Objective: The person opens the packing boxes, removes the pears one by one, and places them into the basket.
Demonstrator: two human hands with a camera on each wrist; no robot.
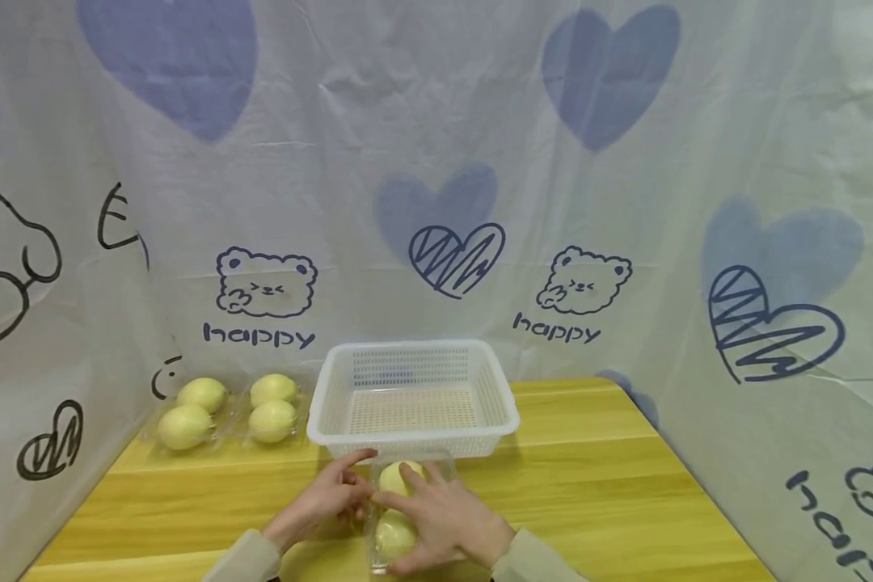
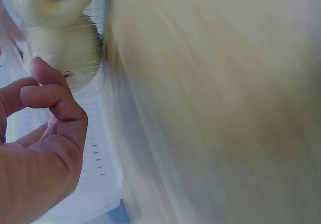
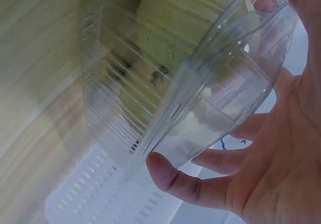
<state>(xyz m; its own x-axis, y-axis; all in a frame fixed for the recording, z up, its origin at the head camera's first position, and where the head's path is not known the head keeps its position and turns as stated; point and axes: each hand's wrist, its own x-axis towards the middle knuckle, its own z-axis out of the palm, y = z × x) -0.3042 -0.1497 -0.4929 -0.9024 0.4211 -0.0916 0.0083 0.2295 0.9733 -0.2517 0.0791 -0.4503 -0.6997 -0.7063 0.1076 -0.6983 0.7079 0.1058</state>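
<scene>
At the front middle of the table sits a clear plastic clamshell box (image 1: pixel 373 558) with two pale yellow fruits (image 1: pixel 396 535), pear-like with speckled skin. My right hand (image 1: pixel 447 517) spreads across its lid in the head view. Seen from the right wrist, the clear lid (image 3: pixel 241 83) slants under that hand (image 3: pixel 281 158), one fingertip at its corner. Beside the box's left wall is my left hand (image 1: pixel 332 499), its index finger stretched out and the others bent. From the left wrist, that hand's (image 2: pixel 50 128) fingertips overlap the box's edge, with nothing held between them.
A white perforated plastic basket (image 1: pixel 415 443) stands just beyond the box. To the left at the back are two more clear boxes, each with two yellow fruits (image 1: pixel 185 427) (image 1: pixel 272 421). A printed curtain (image 1: pixel 364 121) encloses the wooden table (image 1: pixel 596 477).
</scene>
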